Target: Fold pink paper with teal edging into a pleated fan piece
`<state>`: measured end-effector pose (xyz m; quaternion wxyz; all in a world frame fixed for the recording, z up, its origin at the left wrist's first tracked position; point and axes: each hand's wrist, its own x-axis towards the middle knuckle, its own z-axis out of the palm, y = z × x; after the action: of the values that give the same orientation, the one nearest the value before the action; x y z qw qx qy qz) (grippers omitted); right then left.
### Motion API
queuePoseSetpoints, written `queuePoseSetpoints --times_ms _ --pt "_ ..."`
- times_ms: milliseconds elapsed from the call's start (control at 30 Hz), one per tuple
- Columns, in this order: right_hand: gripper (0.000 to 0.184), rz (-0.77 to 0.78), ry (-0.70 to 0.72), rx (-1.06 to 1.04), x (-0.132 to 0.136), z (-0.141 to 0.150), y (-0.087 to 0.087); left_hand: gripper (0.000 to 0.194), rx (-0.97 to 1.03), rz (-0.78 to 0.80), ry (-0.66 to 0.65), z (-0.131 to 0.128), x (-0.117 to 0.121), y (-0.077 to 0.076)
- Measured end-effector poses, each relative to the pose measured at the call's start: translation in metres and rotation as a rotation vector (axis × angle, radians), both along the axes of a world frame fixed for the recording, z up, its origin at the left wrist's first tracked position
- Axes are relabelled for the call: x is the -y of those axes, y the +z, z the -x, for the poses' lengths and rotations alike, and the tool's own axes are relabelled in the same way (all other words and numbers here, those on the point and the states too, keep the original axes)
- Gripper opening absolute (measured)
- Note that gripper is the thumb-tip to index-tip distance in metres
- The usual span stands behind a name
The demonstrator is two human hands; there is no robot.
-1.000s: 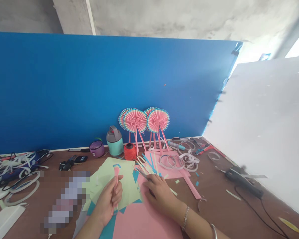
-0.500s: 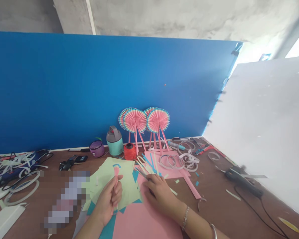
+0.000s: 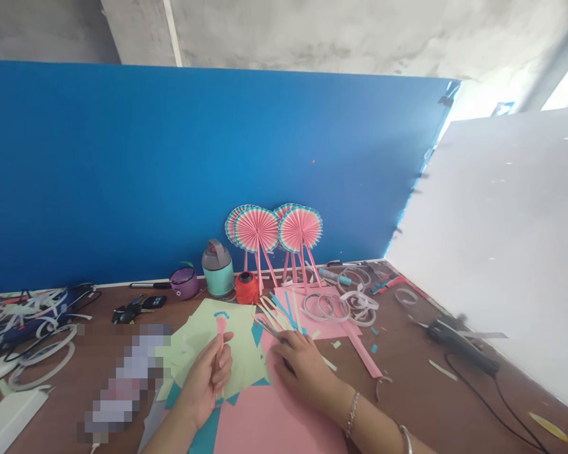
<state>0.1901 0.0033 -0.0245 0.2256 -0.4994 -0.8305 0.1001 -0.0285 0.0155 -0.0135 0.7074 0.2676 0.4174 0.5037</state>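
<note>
My left hand (image 3: 216, 369) is closed around a narrow bundle of pleated pink paper (image 3: 221, 325). Its top end fans out slightly and shows a blue edge; a little of the lower end pokes out below my fist. To the right, my right hand (image 3: 300, 362) is curled over a pair of scissors (image 3: 268, 326), whose metal blades point up and left, with the handles mostly hidden under my fingers. Beneath both hands lie light green sheets (image 3: 241, 362), pink sheets (image 3: 274, 419) and blue paper (image 3: 206, 435).
Several pink round paper fans (image 3: 257, 229) lean against the blue partition (image 3: 170, 157). A teal flask (image 3: 218, 277), a purple pot (image 3: 184, 283) and a red thread spool (image 3: 247, 289) stand before it. Tape rings (image 3: 334, 307) and paper strips lie right; cables (image 3: 42, 359) clutter the left.
</note>
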Motion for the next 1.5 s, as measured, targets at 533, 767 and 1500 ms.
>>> queuePoseSetpoints --times_ms 533,767,1500 --pt "0.02 0.005 0.0 -0.021 -0.0005 -0.0001 0.0001 0.035 -0.013 0.014 0.007 0.0003 0.0006 0.0003" --pt "0.02 0.004 0.003 -0.03 -0.0005 -0.001 -0.0022 0.035 -0.003 0.007 -0.001 0.0007 0.0005 -0.0003" --pt "0.02 0.019 0.002 -0.022 -0.0015 0.0001 -0.001 0.034 0.034 -0.003 0.014 0.0012 -0.0005 -0.0035"
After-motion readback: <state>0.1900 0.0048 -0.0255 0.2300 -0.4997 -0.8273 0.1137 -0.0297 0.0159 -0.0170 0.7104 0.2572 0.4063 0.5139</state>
